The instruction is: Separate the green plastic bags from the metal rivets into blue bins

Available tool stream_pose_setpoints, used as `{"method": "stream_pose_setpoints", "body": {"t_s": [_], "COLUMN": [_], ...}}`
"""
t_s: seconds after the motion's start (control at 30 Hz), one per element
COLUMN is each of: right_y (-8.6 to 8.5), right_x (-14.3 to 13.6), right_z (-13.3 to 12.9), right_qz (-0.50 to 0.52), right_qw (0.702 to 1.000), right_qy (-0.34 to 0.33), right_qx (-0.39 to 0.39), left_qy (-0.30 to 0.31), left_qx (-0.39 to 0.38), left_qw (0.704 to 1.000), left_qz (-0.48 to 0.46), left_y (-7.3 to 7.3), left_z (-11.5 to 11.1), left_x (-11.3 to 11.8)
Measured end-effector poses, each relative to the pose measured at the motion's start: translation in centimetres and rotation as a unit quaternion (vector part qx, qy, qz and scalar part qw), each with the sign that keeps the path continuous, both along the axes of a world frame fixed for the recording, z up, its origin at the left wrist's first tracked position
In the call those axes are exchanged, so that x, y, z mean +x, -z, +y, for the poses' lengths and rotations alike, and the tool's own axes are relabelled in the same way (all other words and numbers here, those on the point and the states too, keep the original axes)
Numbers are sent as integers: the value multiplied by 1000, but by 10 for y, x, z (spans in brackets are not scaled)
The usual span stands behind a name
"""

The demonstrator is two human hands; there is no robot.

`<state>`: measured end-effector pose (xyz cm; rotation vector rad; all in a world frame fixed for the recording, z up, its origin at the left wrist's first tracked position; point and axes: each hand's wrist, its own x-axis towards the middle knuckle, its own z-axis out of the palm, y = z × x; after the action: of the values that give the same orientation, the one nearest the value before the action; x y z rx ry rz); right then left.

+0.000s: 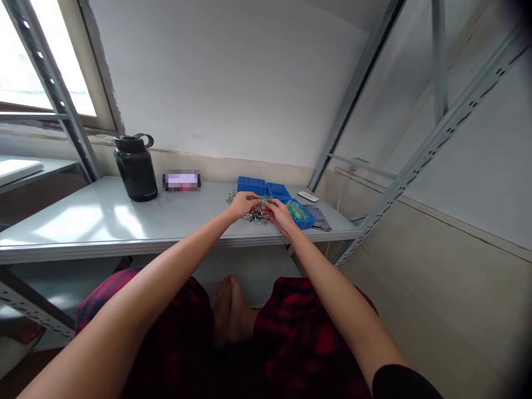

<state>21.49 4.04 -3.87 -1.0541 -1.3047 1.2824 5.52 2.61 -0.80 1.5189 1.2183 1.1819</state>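
Both my hands meet over the table, with a small green see-through piece (pixel 265 200), perhaps a plastic bag, between their fingertips. My left hand (pixel 243 204) pinches it from the left. On the other side, my right hand (pixel 281 215) is closed on its right edge. Just below the fingers lies a loose pile of shiny metal parts (pixel 256 217), too small to name. Close to my right hand, a blue bin (pixel 306 223) holds green plastic pieces (pixel 296 210). Something red shows near the fingertips, too small to make out.
Behind my hands stand two more blue bins (pixel 251 184), (pixel 277 191). A black bottle (pixel 137 172) and a blurred phone-like object (pixel 182 180) are at the left on the grey table (pixel 83 221). A white flat object (pixel 308 196) lies at the right, by the metal rack post (pixel 353 77).
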Motion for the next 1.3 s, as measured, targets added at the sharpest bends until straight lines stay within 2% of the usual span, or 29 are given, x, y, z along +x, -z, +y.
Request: {"method": "stream_pose_setpoints", "body": {"t_s": [0.1, 0.23, 0.37, 0.57, 0.8, 0.97, 1.13, 1.23, 1.3], "right_y": [-9, -14, -10, -9, -7, -5, -4, -4, -6], "right_x": [0, 0, -1, 1, 2, 3, 5, 7, 9], "right_z": [-6, -10, -7, -4, 0, 1, 1, 3, 5], "right_qz": [13, 9, -34, -100, -120, -143, -162, -177, -207], "right_qw": [1000, 1000, 999, 988, 986, 981, 974, 966, 950], "right_qy": [-18, -4, 7, 22, 22, 27, 27, 38, 69], "right_qx": [-1, 0, 37, 112, 113, 128, 155, 186, 224], "left_qy": [-21, -26, -26, -23, -17, 12, -18, 19, 35], "left_qx": [-3, -10, -31, -45, -37, -51, -69, -96, -110], "left_qw": [1000, 999, 999, 998, 999, 998, 997, 995, 993], "left_qz": [-14, -26, -2, -27, 9, 20, 42, 3, -38], "left_y": [-3, -7, -4, 1, 1, 2, 0, -4, -7], "left_z": [-1, -1, -1, 1, 2, 4, 2, -2, -4], "left_x": [0, -6, -8, -7, -9, -12, -15, -14, -13]}}
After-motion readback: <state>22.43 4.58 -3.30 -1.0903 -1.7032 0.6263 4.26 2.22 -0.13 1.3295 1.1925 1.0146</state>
